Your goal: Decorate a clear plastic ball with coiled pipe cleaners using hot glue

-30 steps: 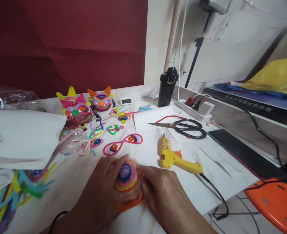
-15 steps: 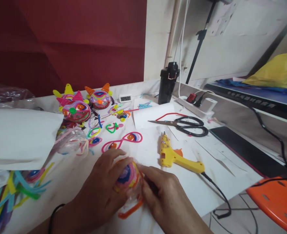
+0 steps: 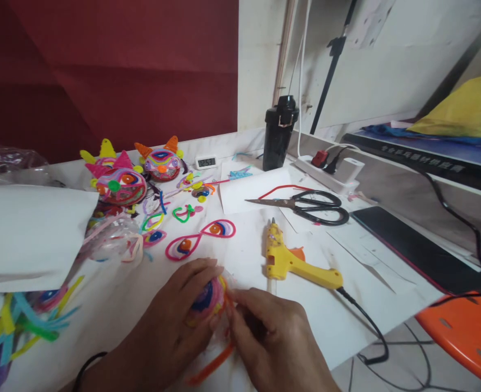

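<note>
My left hand cups a dome wound from coloured pipe cleaners, with rings of blue, purple, pink and yellow. Pressed against the dome's right edge, my right hand pinches an orange pipe cleaner whose loose end trails down onto the white table. Both hands rest low at the table's near edge. A yellow glue gun lies just right of them, its black cord running off the edge.
Black scissors lie on white paper behind the glue gun. Finished pipe-cleaner faces, eye shapes and loose pipe cleaners fill the left. A black bottle, power strip, dark tablet and orange stool stand right.
The dome has tilted away under my left hand, showing less of its face. My right hand has pulled the orange pipe cleaner along the dome's edge, and its tail now hangs lower.
</note>
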Demonstrator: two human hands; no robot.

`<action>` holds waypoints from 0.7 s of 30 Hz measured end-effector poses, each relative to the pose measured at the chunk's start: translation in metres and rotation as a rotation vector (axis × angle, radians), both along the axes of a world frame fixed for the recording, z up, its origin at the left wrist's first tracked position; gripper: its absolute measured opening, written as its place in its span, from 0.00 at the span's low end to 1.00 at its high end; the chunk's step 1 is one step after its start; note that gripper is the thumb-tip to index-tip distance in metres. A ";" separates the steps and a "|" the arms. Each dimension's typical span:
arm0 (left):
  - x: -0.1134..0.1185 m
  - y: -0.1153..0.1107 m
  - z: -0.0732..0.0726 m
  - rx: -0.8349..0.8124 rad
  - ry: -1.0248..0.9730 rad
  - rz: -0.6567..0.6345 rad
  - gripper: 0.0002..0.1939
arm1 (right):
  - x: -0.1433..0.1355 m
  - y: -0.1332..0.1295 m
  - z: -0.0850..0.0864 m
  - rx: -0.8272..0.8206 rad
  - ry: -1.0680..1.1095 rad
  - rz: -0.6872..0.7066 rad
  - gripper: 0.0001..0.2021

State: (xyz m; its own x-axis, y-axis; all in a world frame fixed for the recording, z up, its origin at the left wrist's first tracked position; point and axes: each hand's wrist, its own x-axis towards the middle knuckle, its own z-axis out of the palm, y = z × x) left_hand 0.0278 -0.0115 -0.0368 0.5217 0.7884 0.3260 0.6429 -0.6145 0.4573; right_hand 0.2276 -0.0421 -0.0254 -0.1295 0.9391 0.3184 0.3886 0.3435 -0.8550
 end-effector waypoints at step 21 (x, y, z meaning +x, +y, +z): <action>0.005 -0.004 -0.004 0.110 -0.032 0.127 0.18 | -0.010 0.000 -0.007 0.113 -0.111 0.081 0.12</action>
State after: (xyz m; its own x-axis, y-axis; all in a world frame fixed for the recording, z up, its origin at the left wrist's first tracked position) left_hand 0.0331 -0.0150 -0.0407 0.4077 0.8063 0.4286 0.7049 -0.5763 0.4135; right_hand 0.2175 -0.0426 -0.0329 -0.2436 0.8830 0.4012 0.4456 0.4693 -0.7623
